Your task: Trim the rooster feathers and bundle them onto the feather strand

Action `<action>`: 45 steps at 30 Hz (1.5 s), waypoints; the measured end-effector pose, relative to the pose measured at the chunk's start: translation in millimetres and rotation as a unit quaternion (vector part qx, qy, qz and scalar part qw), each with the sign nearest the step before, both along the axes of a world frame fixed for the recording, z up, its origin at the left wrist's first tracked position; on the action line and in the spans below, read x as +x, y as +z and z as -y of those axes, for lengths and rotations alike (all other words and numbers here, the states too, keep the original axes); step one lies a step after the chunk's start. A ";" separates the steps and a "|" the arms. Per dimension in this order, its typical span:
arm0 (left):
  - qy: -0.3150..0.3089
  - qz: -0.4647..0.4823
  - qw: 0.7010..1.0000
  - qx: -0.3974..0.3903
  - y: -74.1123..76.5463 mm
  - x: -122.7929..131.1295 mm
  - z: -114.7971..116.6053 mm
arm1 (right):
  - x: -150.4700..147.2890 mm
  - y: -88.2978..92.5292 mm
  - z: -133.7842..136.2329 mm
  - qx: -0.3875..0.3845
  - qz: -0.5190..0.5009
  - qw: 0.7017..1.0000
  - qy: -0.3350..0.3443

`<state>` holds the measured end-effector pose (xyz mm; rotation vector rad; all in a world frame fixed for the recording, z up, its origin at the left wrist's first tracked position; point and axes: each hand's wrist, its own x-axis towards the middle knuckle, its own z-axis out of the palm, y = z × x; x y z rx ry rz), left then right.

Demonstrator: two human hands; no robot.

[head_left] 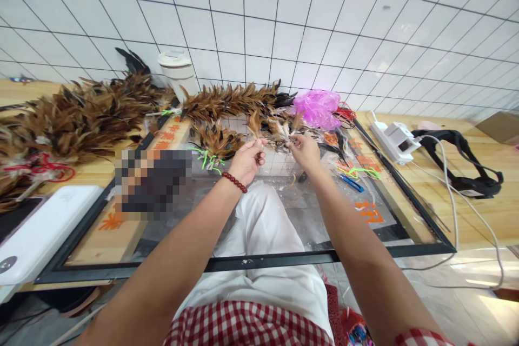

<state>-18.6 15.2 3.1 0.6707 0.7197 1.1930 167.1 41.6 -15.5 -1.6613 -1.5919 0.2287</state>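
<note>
My left hand point(248, 161), with a dark red bead bracelet at the wrist, pinches a brown feather point(254, 121) that points up from its fingertips. To its right, my right hand point(305, 150) has its fingers closed at the edge of a heap of loose feathers point(279, 128) with pale fluffy bases; the fingertips partly blend into the heap. Left of my left hand lies a bundle of brown feathers point(219, 143) with a bright green tie point(208, 159) at its base. Both hands are over a glass panel with a black frame point(271, 262).
Long feather bunches point(93, 108) lie at the left and back, beside a white lidded cup point(177, 73). A pink plastic bag point(316, 108), a blue cutter point(352, 183), a power strip point(391, 143) and a black strap headset point(466, 167) are on the right. A white power bank point(48, 232) sits left.
</note>
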 end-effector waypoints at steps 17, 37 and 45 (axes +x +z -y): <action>0.112 -0.059 0.992 -0.009 -1.5 2.7 -0.7 | -10.6 19.0 6.0 -0.132 -0.337 0.902 0.237; 0.091 -0.029 0.995 -0.023 -7.0 5.2 -0.4 | -73.1 15.2 26.1 0.011 -0.158 0.978 0.134; 0.155 -0.015 0.988 -0.018 -8.6 7.1 -1.4 | -60.6 13.1 22.4 0.069 0.006 0.973 0.219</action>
